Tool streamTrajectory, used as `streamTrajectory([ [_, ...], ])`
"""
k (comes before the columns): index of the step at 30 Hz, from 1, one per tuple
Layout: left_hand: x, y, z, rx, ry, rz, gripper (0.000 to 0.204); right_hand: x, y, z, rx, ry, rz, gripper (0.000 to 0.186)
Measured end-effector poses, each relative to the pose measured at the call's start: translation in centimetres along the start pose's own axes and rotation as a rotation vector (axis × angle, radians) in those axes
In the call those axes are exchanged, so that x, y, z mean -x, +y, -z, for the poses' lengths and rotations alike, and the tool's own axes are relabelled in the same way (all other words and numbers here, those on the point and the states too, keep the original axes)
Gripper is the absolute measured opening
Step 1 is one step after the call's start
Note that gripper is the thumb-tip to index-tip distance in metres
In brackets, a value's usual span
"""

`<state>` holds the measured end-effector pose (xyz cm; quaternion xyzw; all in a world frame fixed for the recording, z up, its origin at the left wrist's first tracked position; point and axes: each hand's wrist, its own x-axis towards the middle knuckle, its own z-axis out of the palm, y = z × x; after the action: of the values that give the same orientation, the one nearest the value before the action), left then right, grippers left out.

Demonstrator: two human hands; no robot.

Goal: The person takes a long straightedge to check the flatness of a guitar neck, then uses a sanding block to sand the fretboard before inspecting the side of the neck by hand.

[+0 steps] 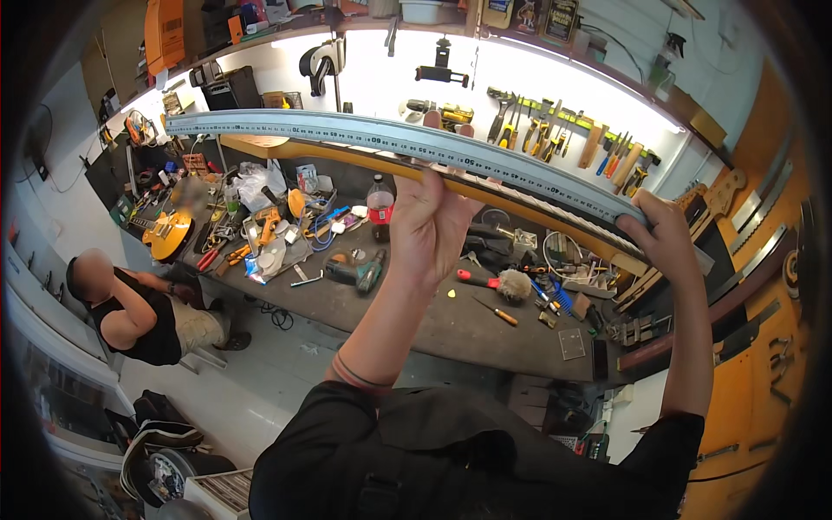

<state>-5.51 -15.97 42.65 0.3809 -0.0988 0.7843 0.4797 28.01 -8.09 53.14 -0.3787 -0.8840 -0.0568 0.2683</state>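
Steel ruler (347, 127) and wooden neck (347, 157) held above cluttered dark workbench (529, 344): left hand (426, 225) curled around both, right hand (660, 227) gripping ruler farther right. Lit tool wall (368, 82) beyond; person (143, 316) seated at left.

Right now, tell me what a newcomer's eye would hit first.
Probably the long metal ruler, running across the upper middle along a wooden guitar neck, with the left hand gripping the neck and the right hand on the ruler's right end. Next, the yellow electric guitar at the bench's left end.
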Motion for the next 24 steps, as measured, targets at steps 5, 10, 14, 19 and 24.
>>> streamTrajectory([
  [5, -1.1, -0.9, -0.7, -0.007, -0.041, 0.028, 0.075, -0.1, 1.9, 2.4, -0.015, -0.036, 0.044, 0.035],
  [10, -2.1, -2.3, -2.2, -0.010, -0.001, 0.014, 0.073, -0.4, 2.7, 4.5, -0.053, -0.041, 0.098, 0.032],
  [14, -2.6, -3.1, -3.9, -0.108, -0.016, -0.074, 0.068, -0.8, 2.7, 5.6, -0.075, -0.003, 0.173, 0.030],
  [19, -2.8, -3.2, -5.1, -0.067, -0.077, -0.105, 0.065, -0.8, 3.2, 6.4, -0.036, 0.045, 0.203, 0.028],
  [24, -2.8, -2.8, -5.7, 0.011, -0.102, -0.064, 0.065, -0.5, 3.6, 6.9, -0.021, 0.080, 0.244, 0.027],
])
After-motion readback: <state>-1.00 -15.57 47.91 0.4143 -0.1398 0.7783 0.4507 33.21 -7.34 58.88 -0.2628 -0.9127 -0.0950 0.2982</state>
